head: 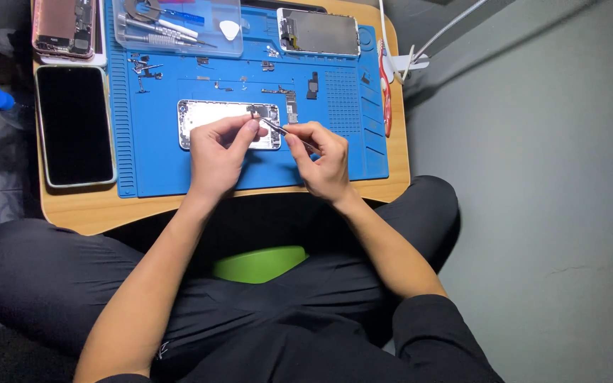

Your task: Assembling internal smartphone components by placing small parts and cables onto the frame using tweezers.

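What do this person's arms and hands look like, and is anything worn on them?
Both arms are bare along the forearms, with no sleeves showing there. The left hand and right hand wear no gloves, and no watch, bracelet or ring can be seen. Nails look short and unpainted, though they are small in this view. Dark black trousers cover the crossed legs below.

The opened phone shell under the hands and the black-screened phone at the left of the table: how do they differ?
The opened phone shell lies crosswise on the blue mat, pale insides exposed; the black-screened phone lies lengthwise on the bare wooden table, off the mat, dark glass up. The left hand rests on the shell while the right hand brings tweezers to it; the black-screened phone is untouched. Both lie flat.
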